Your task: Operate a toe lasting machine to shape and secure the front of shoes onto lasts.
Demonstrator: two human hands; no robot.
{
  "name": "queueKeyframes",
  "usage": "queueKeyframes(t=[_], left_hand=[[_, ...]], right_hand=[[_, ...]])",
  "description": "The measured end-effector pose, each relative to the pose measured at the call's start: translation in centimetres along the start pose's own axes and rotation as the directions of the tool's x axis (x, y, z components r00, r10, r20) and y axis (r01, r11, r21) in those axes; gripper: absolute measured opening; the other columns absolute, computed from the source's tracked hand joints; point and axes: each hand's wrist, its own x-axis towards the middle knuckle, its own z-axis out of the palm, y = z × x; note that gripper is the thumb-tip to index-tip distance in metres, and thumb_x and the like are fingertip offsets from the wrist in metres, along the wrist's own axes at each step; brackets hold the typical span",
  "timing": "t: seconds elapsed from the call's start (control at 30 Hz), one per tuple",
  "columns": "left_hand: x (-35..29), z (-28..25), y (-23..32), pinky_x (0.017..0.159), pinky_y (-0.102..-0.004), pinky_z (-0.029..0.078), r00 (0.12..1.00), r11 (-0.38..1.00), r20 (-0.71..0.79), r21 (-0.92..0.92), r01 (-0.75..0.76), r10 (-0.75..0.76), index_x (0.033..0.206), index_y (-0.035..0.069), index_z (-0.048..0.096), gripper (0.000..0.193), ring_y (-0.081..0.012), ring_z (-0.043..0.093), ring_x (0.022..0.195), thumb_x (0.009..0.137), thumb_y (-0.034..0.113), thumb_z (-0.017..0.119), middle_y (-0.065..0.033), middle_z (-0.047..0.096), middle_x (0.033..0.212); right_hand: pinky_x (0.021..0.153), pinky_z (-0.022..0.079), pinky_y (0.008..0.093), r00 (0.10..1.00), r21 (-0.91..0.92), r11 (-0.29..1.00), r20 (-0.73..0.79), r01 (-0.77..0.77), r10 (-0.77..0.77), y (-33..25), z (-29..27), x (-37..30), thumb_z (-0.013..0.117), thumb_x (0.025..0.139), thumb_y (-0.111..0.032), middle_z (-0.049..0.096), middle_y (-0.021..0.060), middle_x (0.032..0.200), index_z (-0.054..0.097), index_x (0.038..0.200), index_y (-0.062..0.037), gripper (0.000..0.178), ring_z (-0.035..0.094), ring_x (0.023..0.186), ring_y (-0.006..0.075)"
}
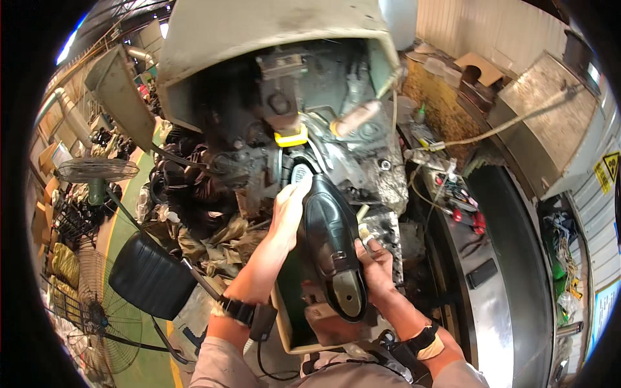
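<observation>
A black leather shoe [330, 223] lies lengthwise in front of me, toe toward the machine and its open heel end toward my body. A pale insole shows inside the heel opening. My left hand [288, 210] is closed against the shoe's left side near the toe. Just past its fingertips is a dark piece with a pale ridged patch [300, 173], whose kind I cannot make out. My right hand [375, 262] grips the shoe's right side near the heel, thumb up along it. Beyond the toe, the machine's pressing head [291, 132] carries a yellow block.
A pale machine hood [272, 22] arches over the work spot. At right runs a black conveyor belt [501, 226] beside a metal ledge with red-handled tools [469, 220]. Dark shoes [184, 178] are heaped at left, near a black padded seat [152, 275] and a standing fan [97, 310].
</observation>
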Motion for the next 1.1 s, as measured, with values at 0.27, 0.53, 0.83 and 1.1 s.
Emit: queueKeyframes(t=[0.27, 0.53, 0.83, 1.1], left_hand=[[-4.3, -4.1, -3.7, 0.088, -0.0385, 0.055, 0.92, 0.765, -0.062, -0.578, 0.283, -0.387, 0.115, 0.004, 0.07, 0.03, -0.0242, 0.07, 0.094, 0.1, 0.027, 0.06, -0.0099, 0.074, 0.111], [-2.0, -3.5, -5.0, 0.071, -0.0322, 0.054, 0.888, 0.814, -0.24, -0.541, 0.213, -0.392, 0.107, 0.002, 0.07, 0.031, -0.0172, 0.069, 0.082, 0.095, 0.031, 0.07, -0.0067, 0.073, 0.1], [-0.3, -3.5, -5.5, 0.077, -0.0367, 0.056, 0.874, 0.73, -0.203, -0.647, 0.218, -0.441, 0.105, 0.0, 0.069, 0.031, -0.0211, 0.069, 0.085, 0.095, 0.029, 0.071, -0.0091, 0.072, 0.103], [0.5, -3.2, -7.9, 0.079, -0.0372, 0.055, 0.864, 0.745, -0.277, -0.65, 0.153, -0.419, 0.106, -0.002, 0.066, 0.033, -0.0214, 0.068, 0.086, 0.096, 0.028, 0.071, -0.0099, 0.07, 0.103]], right_hand=[[0.076, 0.055, 0.0274, 0.996, 0.17, 0.982, -0.002, -0.086, 0.088, 1.7, 5.1, 7.1, 0.07, 0.096, -0.012, 0.069, 0.0034, 0.109, 0.061, 0.127, -0.0054, 0.033, 0.066, 0.09, 0.0117], [0.077, 0.053, 0.0253, 0.992, 0.123, 0.99, -0.102, -0.063, 0.076, 3.0, 6.1, 10.7, 0.066, 0.098, -0.01, 0.067, 0.0016, 0.109, 0.057, 0.134, -0.0026, 0.038, 0.063, 0.088, 0.0095], [0.076, 0.055, 0.0267, 0.988, 0.118, 0.988, -0.106, -0.099, 0.112, 2.7, 6.2, 12.0, 0.064, 0.1, -0.009, 0.067, 0.0035, 0.105, 0.054, 0.134, -0.0045, 0.036, 0.064, 0.087, 0.0112], [0.075, 0.057, 0.029, 0.997, 0.26, 0.963, -0.009, -0.075, 0.08, 3.9, 5.6, 12.6, 0.064, 0.099, -0.008, 0.07, 0.0058, 0.104, 0.052, 0.135, -0.0047, 0.038, 0.068, 0.085, 0.0136]])
